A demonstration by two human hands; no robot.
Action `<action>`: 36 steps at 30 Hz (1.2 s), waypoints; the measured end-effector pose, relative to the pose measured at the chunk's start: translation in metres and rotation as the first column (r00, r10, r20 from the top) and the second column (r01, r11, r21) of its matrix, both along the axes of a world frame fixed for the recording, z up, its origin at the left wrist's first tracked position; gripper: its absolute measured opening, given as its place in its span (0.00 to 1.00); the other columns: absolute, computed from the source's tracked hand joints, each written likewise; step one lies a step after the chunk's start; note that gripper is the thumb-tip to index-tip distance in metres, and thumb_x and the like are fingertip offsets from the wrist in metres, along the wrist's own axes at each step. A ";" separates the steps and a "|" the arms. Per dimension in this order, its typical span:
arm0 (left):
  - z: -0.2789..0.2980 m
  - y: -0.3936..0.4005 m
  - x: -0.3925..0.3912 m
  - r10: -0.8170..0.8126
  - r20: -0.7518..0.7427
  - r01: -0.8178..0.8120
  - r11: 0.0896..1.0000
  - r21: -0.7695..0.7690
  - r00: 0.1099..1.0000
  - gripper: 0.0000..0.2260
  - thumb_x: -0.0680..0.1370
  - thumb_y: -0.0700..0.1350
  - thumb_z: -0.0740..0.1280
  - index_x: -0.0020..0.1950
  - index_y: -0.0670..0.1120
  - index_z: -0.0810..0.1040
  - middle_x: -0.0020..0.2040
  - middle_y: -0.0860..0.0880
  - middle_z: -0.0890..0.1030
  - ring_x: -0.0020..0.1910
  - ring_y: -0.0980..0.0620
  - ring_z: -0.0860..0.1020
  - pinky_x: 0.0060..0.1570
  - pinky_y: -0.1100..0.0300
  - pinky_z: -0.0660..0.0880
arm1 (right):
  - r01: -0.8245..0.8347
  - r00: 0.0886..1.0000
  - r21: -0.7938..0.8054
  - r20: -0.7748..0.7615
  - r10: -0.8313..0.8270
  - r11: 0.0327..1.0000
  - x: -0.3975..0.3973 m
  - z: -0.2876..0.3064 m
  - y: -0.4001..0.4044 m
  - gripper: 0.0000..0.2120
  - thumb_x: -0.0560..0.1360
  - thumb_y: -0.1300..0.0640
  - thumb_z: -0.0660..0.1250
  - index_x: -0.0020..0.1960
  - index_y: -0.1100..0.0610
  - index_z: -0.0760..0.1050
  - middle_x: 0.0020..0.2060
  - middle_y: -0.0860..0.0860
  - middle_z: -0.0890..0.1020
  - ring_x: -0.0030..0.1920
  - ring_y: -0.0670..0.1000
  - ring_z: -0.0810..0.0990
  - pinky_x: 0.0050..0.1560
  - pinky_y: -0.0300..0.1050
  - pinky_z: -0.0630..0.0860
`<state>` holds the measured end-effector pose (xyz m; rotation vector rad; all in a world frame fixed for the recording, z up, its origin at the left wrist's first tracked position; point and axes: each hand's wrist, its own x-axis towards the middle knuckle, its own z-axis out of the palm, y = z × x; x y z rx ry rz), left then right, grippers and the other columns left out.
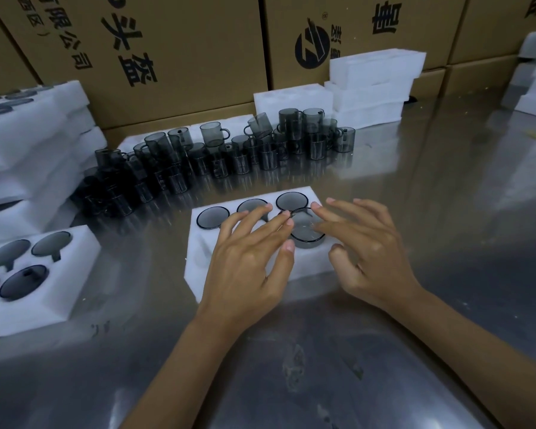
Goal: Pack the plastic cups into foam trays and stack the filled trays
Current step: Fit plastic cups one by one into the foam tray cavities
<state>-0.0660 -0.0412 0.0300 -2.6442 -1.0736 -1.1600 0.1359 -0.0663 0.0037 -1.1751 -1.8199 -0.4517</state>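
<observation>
A white foam tray (198, 264) lies on the steel table in front of me. Dark smoky plastic cups sit sunk in its far row (212, 217). One more cup (307, 233) stands in the near right pocket, its rim a little above the foam. My left hand (251, 255) lies spread over the tray's middle, fingers straight, fingertips next to that cup. My right hand (362, 249) hovers over the tray's right end with fingers spread and its fingertips at the cup's rim. Neither hand grips anything.
A crowd of loose smoky cups (217, 156) stands behind the tray. A filled foam tray (84, 243) sits at the near left, stacked filled trays (28, 140) behind it. Empty foam trays (372, 85) pile up at the back right. Cardboard boxes (174, 51) wall the far side.
</observation>
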 end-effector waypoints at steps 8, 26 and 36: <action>-0.001 -0.002 0.002 0.012 0.038 -0.012 1.000 0.011 0.999 0.17 0.80 0.47 0.60 0.61 0.42 0.83 0.61 0.51 0.83 0.62 0.47 0.76 0.67 0.59 0.62 | 0.021 0.999 -0.013 -0.042 -0.022 1.000 -0.002 0.000 0.002 0.14 0.71 0.61 0.60 0.47 0.60 0.84 0.61 0.51 0.83 0.61 0.54 0.82 0.65 0.58 0.70; 0.006 0.007 0.015 0.089 0.001 -0.085 0.957 -0.277 0.996 0.30 0.75 0.62 0.67 0.75 0.57 0.67 0.60 0.67 0.69 0.64 0.65 0.65 0.63 0.62 0.59 | 0.012 0.996 -0.148 -0.082 -0.025 0.989 -0.001 -0.004 0.002 0.12 0.73 0.58 0.61 0.51 0.59 0.81 0.63 0.48 0.82 0.65 0.51 0.78 0.63 0.53 0.69; 0.010 0.030 0.019 0.002 0.206 0.092 0.889 -0.448 0.979 0.22 0.67 0.64 0.75 0.58 0.59 0.80 0.53 0.61 0.79 0.58 0.61 0.74 0.62 0.49 0.71 | -0.075 0.978 -0.200 -0.207 0.033 0.977 -0.006 -0.003 0.005 0.06 0.83 0.53 0.57 0.52 0.52 0.72 0.64 0.43 0.78 0.66 0.44 0.72 0.63 0.42 0.65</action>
